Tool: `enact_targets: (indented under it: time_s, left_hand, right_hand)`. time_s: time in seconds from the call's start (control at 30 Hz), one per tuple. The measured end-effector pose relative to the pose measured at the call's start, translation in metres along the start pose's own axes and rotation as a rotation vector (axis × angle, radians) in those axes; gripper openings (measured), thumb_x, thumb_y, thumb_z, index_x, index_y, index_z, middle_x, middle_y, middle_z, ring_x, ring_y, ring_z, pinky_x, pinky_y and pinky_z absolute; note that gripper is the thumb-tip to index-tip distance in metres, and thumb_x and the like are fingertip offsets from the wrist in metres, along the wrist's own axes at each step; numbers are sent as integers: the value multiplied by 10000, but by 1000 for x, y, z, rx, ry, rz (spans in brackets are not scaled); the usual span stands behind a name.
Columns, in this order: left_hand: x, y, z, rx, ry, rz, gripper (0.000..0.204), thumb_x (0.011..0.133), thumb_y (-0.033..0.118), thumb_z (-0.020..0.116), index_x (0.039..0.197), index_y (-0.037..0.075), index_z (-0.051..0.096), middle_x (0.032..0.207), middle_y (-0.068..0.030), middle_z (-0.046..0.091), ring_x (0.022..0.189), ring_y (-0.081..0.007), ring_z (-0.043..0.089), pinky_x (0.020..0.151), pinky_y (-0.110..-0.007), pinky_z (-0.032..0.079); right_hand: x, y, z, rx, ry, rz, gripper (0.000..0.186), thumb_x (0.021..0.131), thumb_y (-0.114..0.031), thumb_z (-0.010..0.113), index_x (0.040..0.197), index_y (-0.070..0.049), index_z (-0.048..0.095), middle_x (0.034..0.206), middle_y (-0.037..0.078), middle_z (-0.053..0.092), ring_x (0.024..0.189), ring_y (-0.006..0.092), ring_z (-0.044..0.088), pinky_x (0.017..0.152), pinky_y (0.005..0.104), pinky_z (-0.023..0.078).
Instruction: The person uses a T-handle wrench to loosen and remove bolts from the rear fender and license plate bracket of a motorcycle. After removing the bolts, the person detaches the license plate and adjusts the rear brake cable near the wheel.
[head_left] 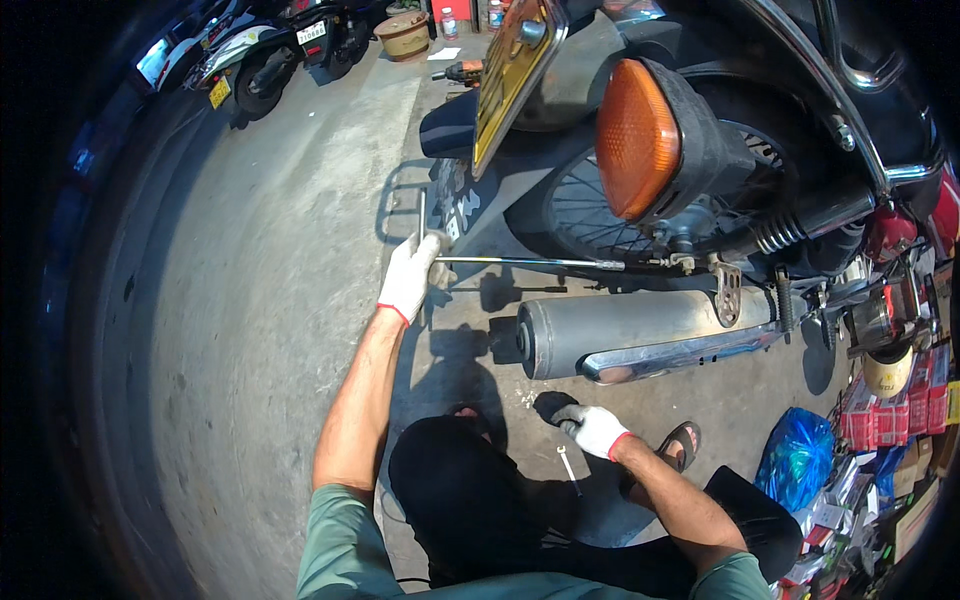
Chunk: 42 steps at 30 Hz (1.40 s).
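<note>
My left hand (408, 277), in a white glove with a red cuff, is closed round the handle of a T-handle socket wrench (530, 262). Its long chrome shaft runs level to the right, its far end at the fittings near the motorcycle's rear axle (683, 262). Above the grey exhaust muffler (640, 328) lies this shaft. Lower down, my right hand (596, 430), gloved alike, has its fingers curled on a black rounded thing (554, 407); its kind I cannot make out. A small open-end wrench (568, 470) rests on the ground just below that hand.
An orange turn signal (637, 140) and a yellow number plate (515, 85) jut out over the rear wheel (590, 205). At the right are a blue plastic bag (795, 458) and red boxes (890, 410). Parked scooters (255, 70) and a plant pot (404, 37) stand far left.
</note>
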<state>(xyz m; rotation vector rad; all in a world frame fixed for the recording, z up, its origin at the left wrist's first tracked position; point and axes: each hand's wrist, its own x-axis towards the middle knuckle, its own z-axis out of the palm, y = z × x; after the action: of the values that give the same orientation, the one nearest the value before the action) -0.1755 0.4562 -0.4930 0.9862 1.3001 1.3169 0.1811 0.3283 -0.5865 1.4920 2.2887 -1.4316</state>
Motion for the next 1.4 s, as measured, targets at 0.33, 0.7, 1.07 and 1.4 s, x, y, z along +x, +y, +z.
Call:
enact_targets:
  time_s: [0.33,0.7,1.07,1.4]
  left_hand:
    - [23,-39,48,86,-36,-17,374,997,274,519,1232,-14,566,639,-9,532,540,-104,504,542,-279,451]
    - [-27,-77,46,94,-28,11,252,976,234,544,1066,6,599,723,-38,602,648,-108,552,602,-268,454]
    - [-30,-95,59,150,76,25,289,971,245,567,1067,-26,598,859,-68,666,751,-120,608,653,-274,486]
    - [-16,-71,40,-163,94,-93,255,1007,246,478,965,2,541,622,-63,535,535,-172,552,564,-330,521]
  right_hand:
    - [-8,-24,-20,9,-62,37,240,936,-223,529,1113,-113,649,1067,147,677,1008,349,626,868,419,495]
    - [-13,-21,-29,-11,-120,9,280,935,-265,538,1150,-122,646,1113,138,669,1049,336,615,899,402,485]
    - [-51,-157,-153,397,-128,-383,306,926,-153,527,1187,-31,627,1089,142,671,1037,250,636,933,342,482]
    - [-54,-131,-111,233,-161,-257,323,965,-279,522,1206,-86,619,1138,145,665,1041,298,639,913,373,501]
